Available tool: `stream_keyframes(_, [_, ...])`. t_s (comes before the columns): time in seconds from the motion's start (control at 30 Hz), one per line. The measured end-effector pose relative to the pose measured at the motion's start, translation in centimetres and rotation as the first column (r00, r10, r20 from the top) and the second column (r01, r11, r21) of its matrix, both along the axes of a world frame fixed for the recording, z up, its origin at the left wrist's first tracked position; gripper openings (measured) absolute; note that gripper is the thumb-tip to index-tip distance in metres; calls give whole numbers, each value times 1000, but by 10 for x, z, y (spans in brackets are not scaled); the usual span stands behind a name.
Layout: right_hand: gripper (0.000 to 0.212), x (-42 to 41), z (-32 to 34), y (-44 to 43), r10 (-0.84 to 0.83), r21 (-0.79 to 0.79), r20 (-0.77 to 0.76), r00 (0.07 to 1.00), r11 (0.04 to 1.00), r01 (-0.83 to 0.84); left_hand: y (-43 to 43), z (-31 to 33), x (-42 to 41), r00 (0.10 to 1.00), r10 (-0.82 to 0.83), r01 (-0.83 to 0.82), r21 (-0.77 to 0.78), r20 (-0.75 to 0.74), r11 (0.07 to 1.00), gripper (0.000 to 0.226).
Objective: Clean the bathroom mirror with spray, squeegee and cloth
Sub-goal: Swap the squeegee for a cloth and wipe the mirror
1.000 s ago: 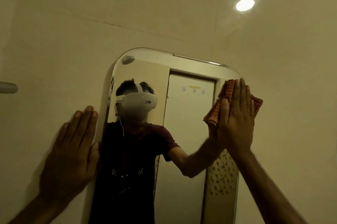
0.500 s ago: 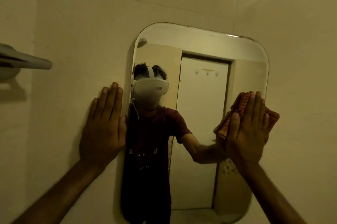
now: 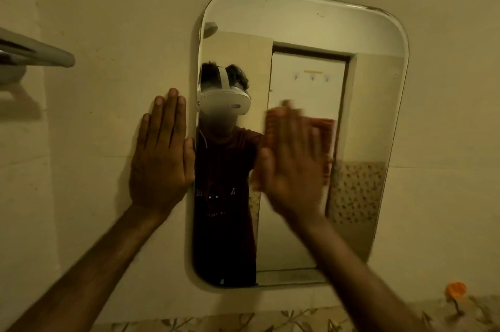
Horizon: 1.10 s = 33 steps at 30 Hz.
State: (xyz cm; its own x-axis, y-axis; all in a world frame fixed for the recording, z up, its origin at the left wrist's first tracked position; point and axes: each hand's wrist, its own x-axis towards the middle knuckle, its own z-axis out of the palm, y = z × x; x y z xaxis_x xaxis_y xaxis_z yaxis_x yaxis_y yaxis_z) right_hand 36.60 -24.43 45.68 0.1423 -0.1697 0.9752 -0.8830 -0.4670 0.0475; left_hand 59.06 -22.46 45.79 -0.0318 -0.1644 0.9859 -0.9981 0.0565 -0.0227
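A tall mirror (image 3: 311,23) with rounded corners hangs on the beige wall in front of me. My right hand (image 3: 293,166) lies flat against the middle of the glass and presses an orange checked cloth (image 3: 326,134) onto it; the hand and cloth are blurred by motion. My left hand (image 3: 162,156) rests flat on the wall just left of the mirror's edge, fingers together and pointing up, its thumb at the rim. No spray bottle or squeegee is in view.
A metal towel bar (image 3: 35,53) sticks out from the wall at the upper left. A band of floral tiles (image 3: 297,322) runs along the bottom, with an orange flower (image 3: 456,289) at the lower right. The mirror reflects a person and a door.
My right hand with the cloth has swept from the mirror's upper right edge down and left to its middle. The view has tilted down, and my left hand stays on the wall.
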Motion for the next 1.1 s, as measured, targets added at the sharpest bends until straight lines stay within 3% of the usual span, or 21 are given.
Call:
stream_keyframes(0.1, [65,64,-9,9,24,-9,-276,961,1000,-28,1,2,4,1000,3,-3,10,23,1000,61])
stream_keyframes(0.23, [62,56,0,7,1,-44,-419,908,999,-22,1,2,10,999,-25,25,11,48,1000,62])
stream_keyframes(0.3, [63,23,8,1,-3,-58,-348,937,998,-18,1,2,10,999,-34,34,-3,41,999,63])
stream_keyframes(0.43, [65,-76,-2,-16,-121,8,104,987,993,121,0,0,7,999,-35,35,-28,30,999,63])
stream_keyframes(0.5, [65,-113,-25,-21,-148,63,218,965,988,138,-2,-1,4,999,-29,29,-37,18,999,62])
stream_keyframes(0.8, [66,-132,-157,-20,-146,131,245,959,985,116,-2,-2,1,1000,-17,17,-47,5,999,62])
stream_keyframes(0.93, [65,-104,-174,-16,-226,163,283,932,969,186,-3,-1,0,1000,-4,4,-64,5,998,62])
stream_keyframes(1.1, [64,-33,-183,-2,-159,94,-34,987,982,162,-3,-2,1,1000,-6,6,-57,2,998,62])
